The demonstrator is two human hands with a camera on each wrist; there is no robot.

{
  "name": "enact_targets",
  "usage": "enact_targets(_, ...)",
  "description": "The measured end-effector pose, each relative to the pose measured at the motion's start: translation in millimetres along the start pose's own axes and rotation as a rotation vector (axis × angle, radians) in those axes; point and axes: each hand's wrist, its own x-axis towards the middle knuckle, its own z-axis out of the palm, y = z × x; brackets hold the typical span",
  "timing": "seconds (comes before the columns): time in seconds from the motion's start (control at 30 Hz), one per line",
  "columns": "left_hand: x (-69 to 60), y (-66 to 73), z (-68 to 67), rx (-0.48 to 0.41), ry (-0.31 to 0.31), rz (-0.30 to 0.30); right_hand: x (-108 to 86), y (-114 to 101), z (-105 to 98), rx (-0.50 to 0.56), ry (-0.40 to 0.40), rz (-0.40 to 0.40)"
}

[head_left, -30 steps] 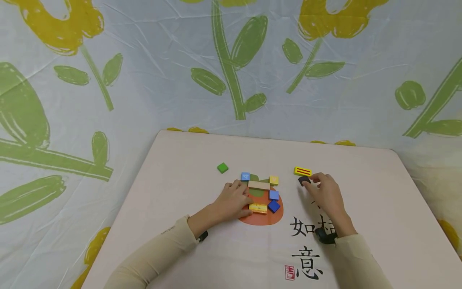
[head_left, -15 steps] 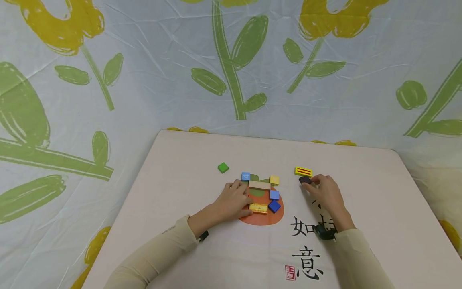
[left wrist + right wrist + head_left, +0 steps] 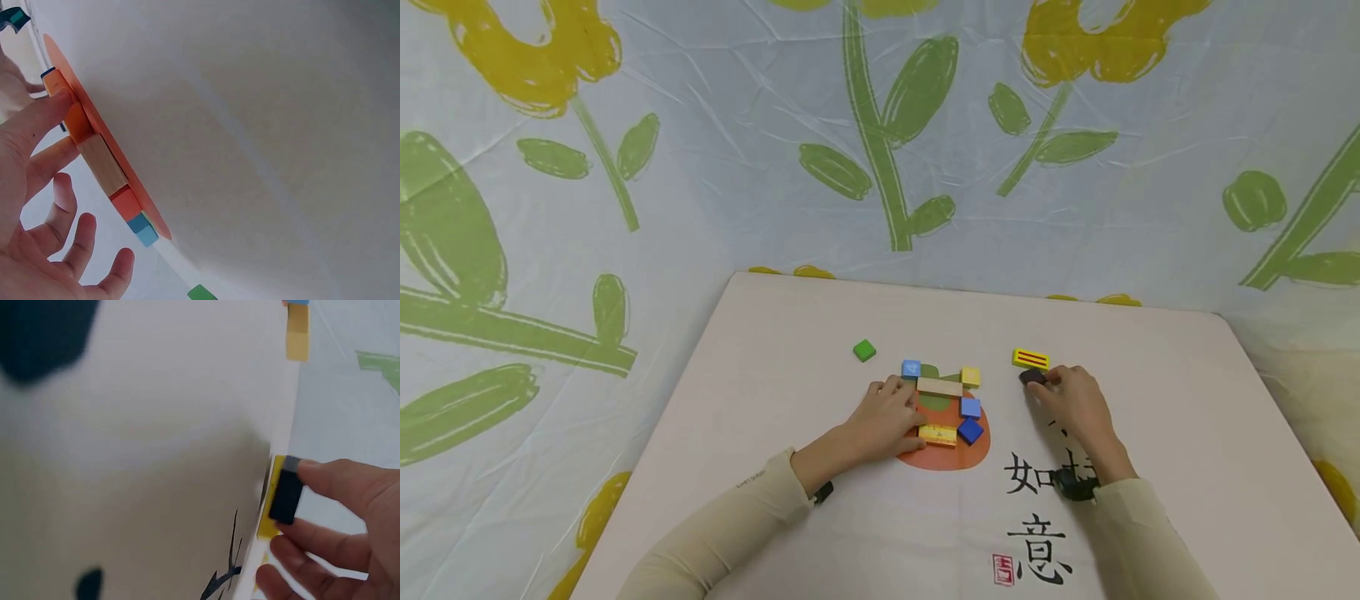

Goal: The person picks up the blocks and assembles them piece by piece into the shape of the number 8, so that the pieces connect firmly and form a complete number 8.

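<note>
In the head view, my left hand [image 3: 883, 421] lies at the left side of a block outline on the orange table print. Its thumb and index finger pinch a yellow-and-orange block [image 3: 937, 435]; the other fingers are bent. From the left wrist, a wooden block [image 3: 103, 165], a red block [image 3: 125, 203] and a blue block [image 3: 143, 230] line up beyond it. My right hand [image 3: 1082, 408] pinches a black block [image 3: 287, 489] between thumb and fingers. That block is just in front of a yellow block with red stripes [image 3: 1031, 358]; whether they touch is unclear.
A long wooden block [image 3: 939, 387], a light-blue block [image 3: 912, 369], a pale yellow block [image 3: 970, 377], another light-blue block [image 3: 971, 407] and a dark-blue block [image 3: 971, 431] form the rest of the outline. A green block [image 3: 864, 350] lies apart, behind left.
The black block has tilted slightly in my right hand's fingers. My left hand and the blocks on the table have stayed in place.
</note>
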Motion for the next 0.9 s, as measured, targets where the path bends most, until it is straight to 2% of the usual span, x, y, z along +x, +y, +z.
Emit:
enact_targets(0.17,-0.2,-0.2,0.6,-0.007,-0.005,-0.002,2.9,-9,0,0.048,0.049,-0.115)
enact_targets(0.33,1.0,-0.4,2.7,-0.010,-0.004,-0.004,18.9,-17,0,0.056,0.064,-0.239)
enact_targets(0.57,1.5,-0.2,1.6,0.001,0.000,-0.004,52.7,-30,5,-0.002,-0.014,-0.425)
enact_targets(0.73,2.2,0.3,0.5,-0.002,-0.013,-0.007,70.1,-36,10,-0.062,-0.083,-0.550)
enact_targets(0.9,2.5,-0.1,1.7,0.018,-0.017,-0.008,76.8,-38,13,-0.102,-0.128,-0.581)
